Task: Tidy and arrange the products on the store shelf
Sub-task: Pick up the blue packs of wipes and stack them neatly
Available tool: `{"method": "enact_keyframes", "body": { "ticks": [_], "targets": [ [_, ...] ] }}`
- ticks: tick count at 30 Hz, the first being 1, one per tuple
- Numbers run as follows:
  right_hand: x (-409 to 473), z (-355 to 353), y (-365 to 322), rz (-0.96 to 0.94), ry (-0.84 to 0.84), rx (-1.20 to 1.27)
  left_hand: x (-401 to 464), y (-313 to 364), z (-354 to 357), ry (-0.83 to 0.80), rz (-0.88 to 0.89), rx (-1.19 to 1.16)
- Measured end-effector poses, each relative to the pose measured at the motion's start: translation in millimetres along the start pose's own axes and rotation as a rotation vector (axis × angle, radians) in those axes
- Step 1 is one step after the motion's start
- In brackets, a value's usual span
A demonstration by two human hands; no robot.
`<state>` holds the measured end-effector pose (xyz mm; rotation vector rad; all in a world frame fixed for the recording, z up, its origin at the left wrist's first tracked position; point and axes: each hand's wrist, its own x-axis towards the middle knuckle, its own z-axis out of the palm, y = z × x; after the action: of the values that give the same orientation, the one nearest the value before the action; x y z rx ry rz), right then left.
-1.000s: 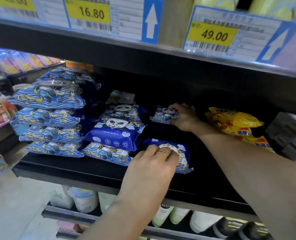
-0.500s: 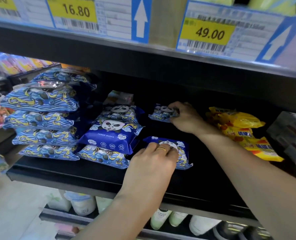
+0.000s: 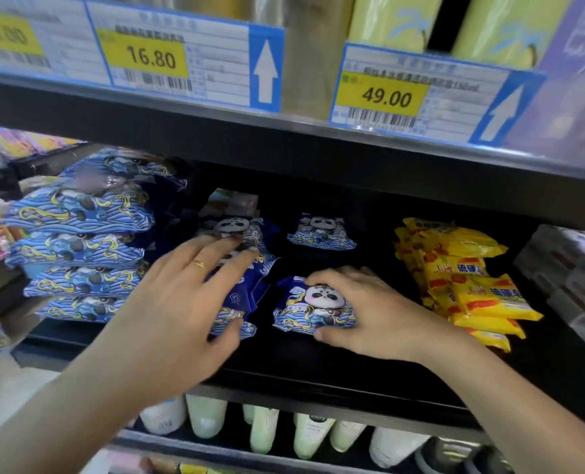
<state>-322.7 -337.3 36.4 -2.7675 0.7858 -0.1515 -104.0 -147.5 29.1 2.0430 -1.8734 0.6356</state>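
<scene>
— Black steel shelf (image 3: 318, 367), middle tier of a store rack: what are the two hands doing on it?

— Both arms reach in from the near edge. The right hand (image 3: 383, 313) lies palm down over the right end of a small blue panda packet (image 3: 313, 306) at the near centre of the shelf, fingers (image 3: 335, 273) curled over its far edge and thumb (image 3: 339, 334) pressed against its near edge, so the packet is clamped between them.

— And the left hand?

— The left hand (image 3: 181, 302), a gold ring (image 3: 198, 264) on one finger, is stretched flat and slightly blurred, fingers spread apart, fingertips resting on a short stack of larger blue panda packs (image 3: 239, 292) just left of the small packet. Its thumb points right, along the stack's near end.

— Where do the other goods sit?

— A second small panda packet (image 3: 321, 232) lies farther back, apart from the held one. A taller pile of blue wave-patterned packs (image 3: 79, 254) stands at the left end, yellow soap packets (image 3: 472, 282) are heaped at the right. Price tags reading 16.80 (image 3: 150, 58) and 49.00 (image 3: 386, 97) hang on the shelf edge above, and pale bottles (image 3: 263, 432) line the tier below.
</scene>
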Motion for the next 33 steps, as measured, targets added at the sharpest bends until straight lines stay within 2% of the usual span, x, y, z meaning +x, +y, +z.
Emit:
{"method": "enact_keyframes", "body": {
  "ticks": [3, 8, 12, 17, 20, 24, 28, 33],
  "targets": [
    [3, 1, 0, 0.007, 0.044, 0.037, 7, -8, 7, -0.050, 0.031, 0.015],
    [6, 0, 7, 0.023, 0.069, 0.108, 15, -13, 9, 0.039, 0.105, 0.013],
    [20, -15, 20, 0.094, 0.138, 0.062, 15, -9, 6, 0.105, 0.100, 0.013],
    [63, -47, 38, 0.150, 0.262, 0.069, 20, 34, 3, 0.211, 0.142, -0.034],
    [95, -57, 48, 0.245, 0.178, 0.073, 34, 81, 15, 0.279, 0.175, -0.079],
    [119, -57, 51, 0.219, 0.085, 0.107, 65, 119, 46, 0.160, 0.130, -0.049],
    [127, -51, 50, 0.212, 0.088, 0.102, 98, 114, 84, -0.133, -0.011, -0.024],
    [129, -48, 53, 0.309, 0.104, 0.065, 127, 98, 109, -0.191, -0.026, -0.085]
  ]
}}
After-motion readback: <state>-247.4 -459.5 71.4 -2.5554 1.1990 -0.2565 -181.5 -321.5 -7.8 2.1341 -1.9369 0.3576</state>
